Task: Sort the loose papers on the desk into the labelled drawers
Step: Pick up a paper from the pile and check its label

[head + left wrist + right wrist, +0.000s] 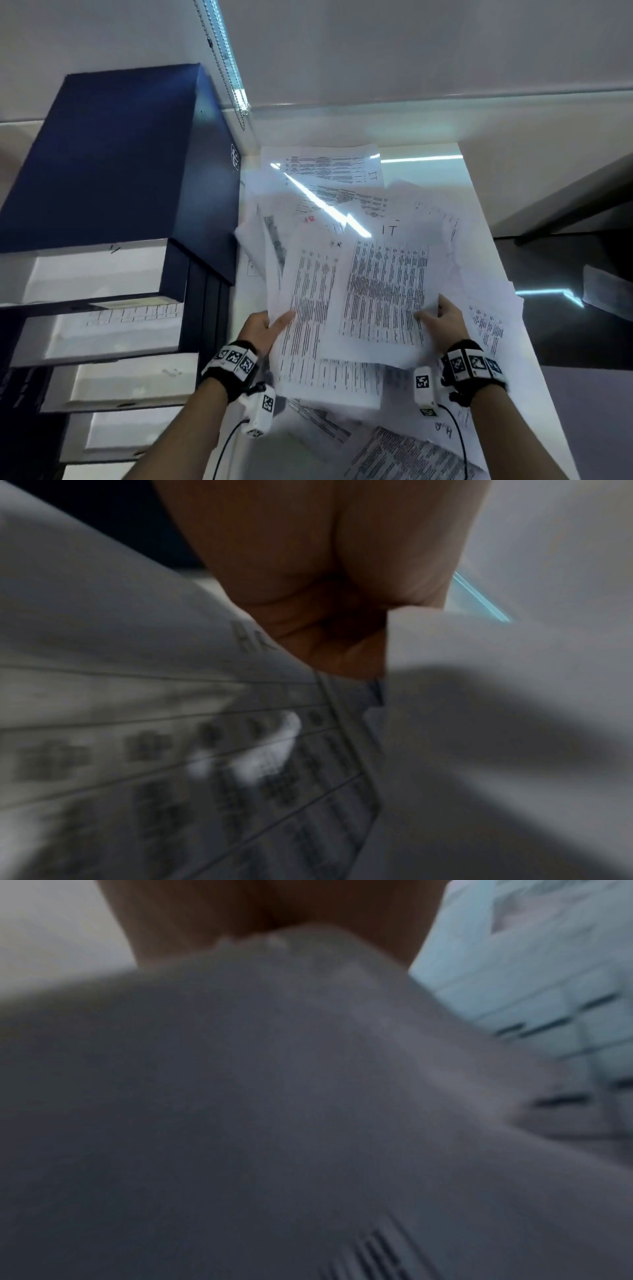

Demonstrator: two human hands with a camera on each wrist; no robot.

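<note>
Papers in both hands, lifted off the heap. Our left hand point(262, 329) holds a printed sheet point(308, 308) at its lower left edge, thumb on top, fingers curled underneath. Our right hand point(445, 323) pinches the IT-marked sheet point(387, 291) at its lower right edge, fingers closed on the paper. Long axes of both sheets run away from us, headers at the far end. The left wrist view shows "HR" written on a page beside the palm; which sheet that is, we cannot tell. The right wrist view is blurred paper, no use.

Key relation: the drawer unit point(113, 164) stands left of the heap, just beside it, white drawers point(102, 274) pulled open towards us. Left hand is nearer to it, so we judge the left sheet goes in first, once its label matches a drawer; drawer labels are unreadable. Remaining loose papers point(325, 171) cover the surface point(476, 219) ahead and under our wrists.
</note>
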